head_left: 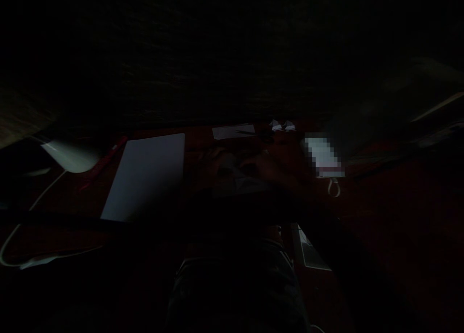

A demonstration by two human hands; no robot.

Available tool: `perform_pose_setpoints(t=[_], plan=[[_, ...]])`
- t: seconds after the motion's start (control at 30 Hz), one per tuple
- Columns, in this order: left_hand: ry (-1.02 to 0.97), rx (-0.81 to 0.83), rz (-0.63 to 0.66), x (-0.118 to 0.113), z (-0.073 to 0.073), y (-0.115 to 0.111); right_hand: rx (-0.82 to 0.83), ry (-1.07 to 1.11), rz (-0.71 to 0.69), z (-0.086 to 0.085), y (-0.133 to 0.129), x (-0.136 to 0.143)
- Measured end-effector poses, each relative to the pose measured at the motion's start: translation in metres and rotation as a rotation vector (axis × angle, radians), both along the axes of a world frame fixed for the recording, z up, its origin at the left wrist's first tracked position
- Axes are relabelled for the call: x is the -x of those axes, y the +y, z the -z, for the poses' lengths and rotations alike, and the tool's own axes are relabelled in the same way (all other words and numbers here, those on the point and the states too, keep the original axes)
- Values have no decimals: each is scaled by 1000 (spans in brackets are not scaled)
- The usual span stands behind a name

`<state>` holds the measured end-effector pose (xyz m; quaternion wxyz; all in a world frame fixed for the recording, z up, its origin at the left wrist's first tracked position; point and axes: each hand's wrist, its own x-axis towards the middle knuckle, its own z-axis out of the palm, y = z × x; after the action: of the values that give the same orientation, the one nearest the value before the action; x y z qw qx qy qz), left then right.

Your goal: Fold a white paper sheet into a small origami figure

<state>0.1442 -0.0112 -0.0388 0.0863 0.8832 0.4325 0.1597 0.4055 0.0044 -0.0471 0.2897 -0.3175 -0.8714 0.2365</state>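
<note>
The picture is very dark. Near the middle, my left hand point(210, 165) lies at the left side of a creased, folded sheet of paper point(243, 182). From the right, my right hand point(266, 166) reaches to the same paper. The fingers of both hands are too dim to make out, so their grip does not show. Just beyond them lies a flat white paper strip point(232, 131) with dark scissors point(259, 133) partly over it. Two small folded paper pieces point(282, 126) stand to the right of the strip.
A large white sheet point(148, 173) lies to the left, beside a red long object point(108, 161) and a white lamp-like shape point(72, 156) with a cord. At the right are a blurred-out device point(324, 155) and a cable loop point(334, 188).
</note>
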Motion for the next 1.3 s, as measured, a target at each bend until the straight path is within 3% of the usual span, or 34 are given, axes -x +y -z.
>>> perform_pose_setpoints(t=[0.37, 0.7, 1.3], plan=[[118, -94, 18, 0, -1, 1, -24, -51, 2, -4, -1, 2], [79, -49, 47, -6, -9, -6, -73, -99, 20, -3, -2, 3], [21, -34, 12, -6, -9, -1, -57, -139, 64, -15, -7, 7]])
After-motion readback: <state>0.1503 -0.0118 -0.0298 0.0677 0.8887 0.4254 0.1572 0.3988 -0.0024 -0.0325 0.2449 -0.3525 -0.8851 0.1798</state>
